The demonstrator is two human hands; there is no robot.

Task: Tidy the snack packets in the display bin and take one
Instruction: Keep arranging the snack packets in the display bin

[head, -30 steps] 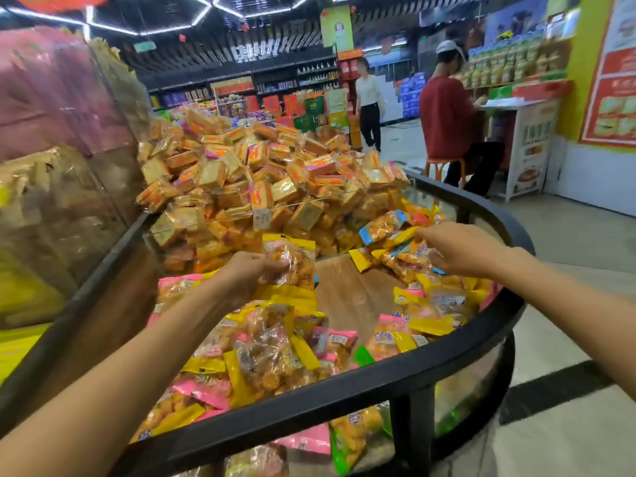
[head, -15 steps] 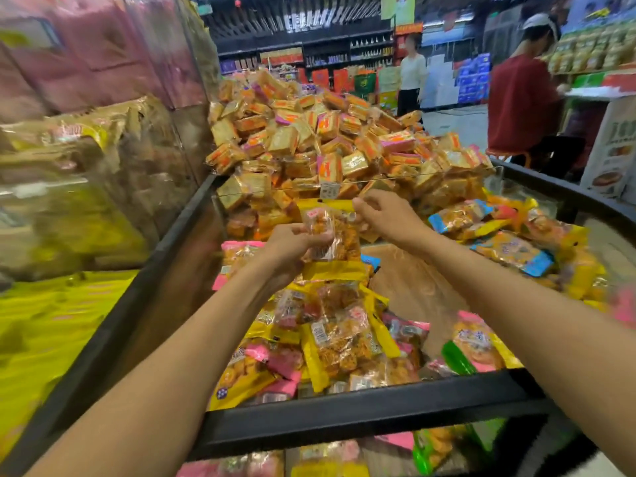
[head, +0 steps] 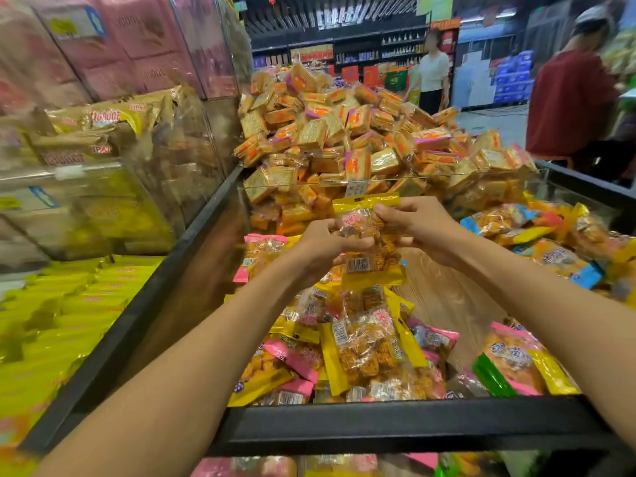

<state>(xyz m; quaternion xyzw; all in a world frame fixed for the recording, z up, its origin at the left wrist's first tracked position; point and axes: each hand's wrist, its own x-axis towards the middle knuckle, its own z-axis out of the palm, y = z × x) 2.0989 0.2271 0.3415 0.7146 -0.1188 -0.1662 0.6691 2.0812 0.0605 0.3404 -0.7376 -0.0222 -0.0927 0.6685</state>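
Crinkled clear plastic with yellow sealed ends forms the small snack packet [head: 370,241] held up at the centre of the frame, above the bin's contents; orange ridged pieces show through its film and a barcode label sits near its lower edge. The left hand [head: 327,244] pinches the packet's left side between thumb and curled fingers, and the right hand [head: 418,227] grips its upper right part with bent fingers.

Below them, the black metal-framed display bin [head: 395,426] with a pale wood-grain floor holds loose heaps of similar glossy packets [head: 361,352] with yellow, pink, green and blue ends, piled at lower centre and along the right side, leaving bare wood between. A clear plastic divider [head: 444,179] crosses the bin behind the hands; beyond it rises a mound of square orange-and-gold foil-wrapped biscuit packs [head: 354,139].

At left, blurred clear acrylic boxes [head: 103,187] contain gold and yellow bags. A person in a red top [head: 568,105] sits at upper right.
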